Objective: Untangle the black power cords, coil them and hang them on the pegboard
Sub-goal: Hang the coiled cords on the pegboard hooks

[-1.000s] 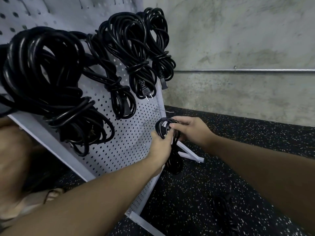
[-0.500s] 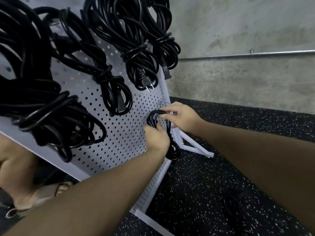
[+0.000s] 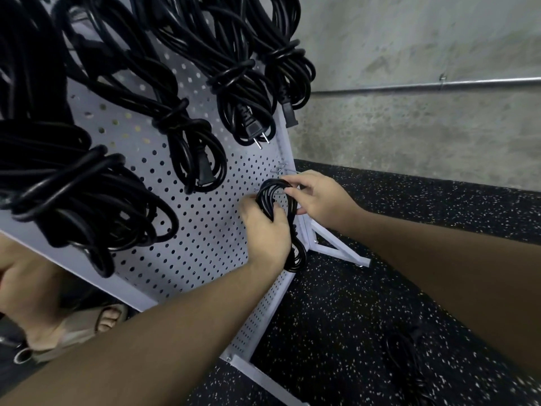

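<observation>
Gripping one coiled cord (image 3: pixel 273 200) with both hands: my left hand (image 3: pixel 268 230) wraps its middle, right hand (image 3: pixel 317 197) pinches the top loop, against the pegboard (image 3: pixel 205 218) lower right, beside a hook (image 3: pixel 282 170).

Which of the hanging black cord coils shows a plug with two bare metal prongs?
The second coil from the right; its plug hangs down with silver prongs showing.

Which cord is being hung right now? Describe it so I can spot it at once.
Find the white pegboard, then its lower right edge near the leg. The small coil there is gripped by the left hand and right hand. Unlike the hanging bundles above, it is held in hands.
</observation>
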